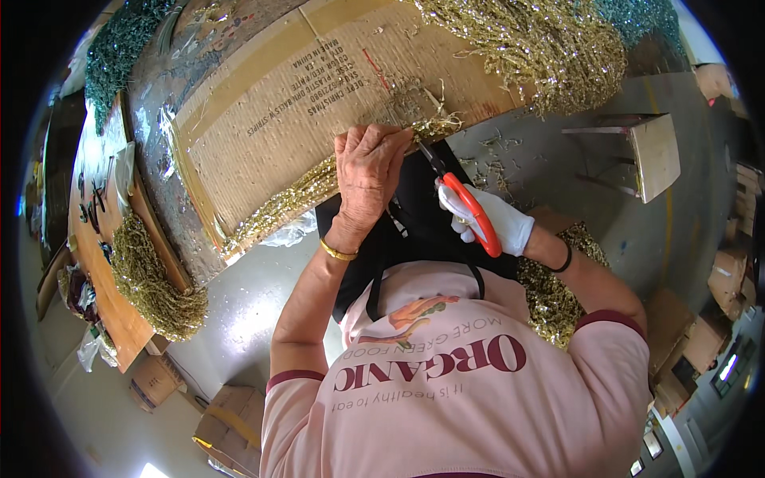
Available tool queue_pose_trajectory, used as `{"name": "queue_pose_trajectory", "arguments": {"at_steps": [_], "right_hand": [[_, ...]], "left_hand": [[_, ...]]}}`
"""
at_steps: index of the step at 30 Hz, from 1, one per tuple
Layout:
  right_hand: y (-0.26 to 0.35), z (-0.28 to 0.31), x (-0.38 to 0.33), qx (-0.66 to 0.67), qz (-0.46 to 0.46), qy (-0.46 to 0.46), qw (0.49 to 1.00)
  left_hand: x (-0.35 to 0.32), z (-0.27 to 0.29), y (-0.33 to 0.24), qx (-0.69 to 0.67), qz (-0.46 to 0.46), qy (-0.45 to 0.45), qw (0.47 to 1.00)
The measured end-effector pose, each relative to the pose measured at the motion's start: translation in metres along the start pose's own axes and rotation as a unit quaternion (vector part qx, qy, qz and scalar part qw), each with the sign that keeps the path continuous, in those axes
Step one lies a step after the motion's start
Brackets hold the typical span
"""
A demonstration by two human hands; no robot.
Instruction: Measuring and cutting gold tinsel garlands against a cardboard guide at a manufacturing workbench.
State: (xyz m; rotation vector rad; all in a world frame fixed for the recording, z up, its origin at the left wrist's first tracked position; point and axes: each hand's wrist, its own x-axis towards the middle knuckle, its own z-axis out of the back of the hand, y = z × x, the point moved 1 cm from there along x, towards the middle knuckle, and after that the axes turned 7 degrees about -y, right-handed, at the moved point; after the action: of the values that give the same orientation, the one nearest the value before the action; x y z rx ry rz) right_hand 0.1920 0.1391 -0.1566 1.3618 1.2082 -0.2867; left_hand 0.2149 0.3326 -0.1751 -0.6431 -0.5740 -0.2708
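Note:
My bare left hand (366, 175), with a gold bracelet at its wrist, is closed around a long bundle of gold glittery sprigs (299, 190). The bundle lies along the near edge of a flattened cardboard sheet (239, 103), and its short end sticks out to the right of my fingers. In my right hand (498, 219), which wears a white glove, I hold red-handled pliers (476, 209). Their dark jaws point up and left, right by the bundle's end next to my left hand. Whether the jaws touch the sprigs, I cannot tell.
A big heap of gold sprigs (542, 52) covers the sheet's far right, with teal sprigs (637, 20) beyond. More teal sprigs (119, 60) lie far left. A gold bunch (155, 283) rests on a wooden board. A stool (653, 155) and cardboard boxes (231, 422) stand around; trimmings litter the floor.

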Motion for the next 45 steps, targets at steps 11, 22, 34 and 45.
{"name": "queue_pose_trajectory", "arguments": {"at_steps": [11, 22, 34, 45], "right_hand": [[-0.001, -0.006, 0.003, -0.367, 0.383, -0.177, 0.829], [-0.01, 0.006, 0.009, -0.272, 0.28, -0.09, 0.916], [-0.01, -0.001, 0.018, -0.18, 0.181, -0.133, 0.958], [-0.002, 0.005, 0.01, -0.262, 0.297, -0.071, 0.915]], "left_hand": [[0.001, 0.001, 0.001, -0.01, -0.004, 0.003, 1.0], [0.0, 0.0, 0.004, -0.019, 0.003, 0.015, 1.0], [0.0, 0.001, 0.006, -0.04, -0.008, 0.004, 0.999], [-0.001, 0.0, 0.005, -0.035, -0.013, 0.005, 0.999]]}}
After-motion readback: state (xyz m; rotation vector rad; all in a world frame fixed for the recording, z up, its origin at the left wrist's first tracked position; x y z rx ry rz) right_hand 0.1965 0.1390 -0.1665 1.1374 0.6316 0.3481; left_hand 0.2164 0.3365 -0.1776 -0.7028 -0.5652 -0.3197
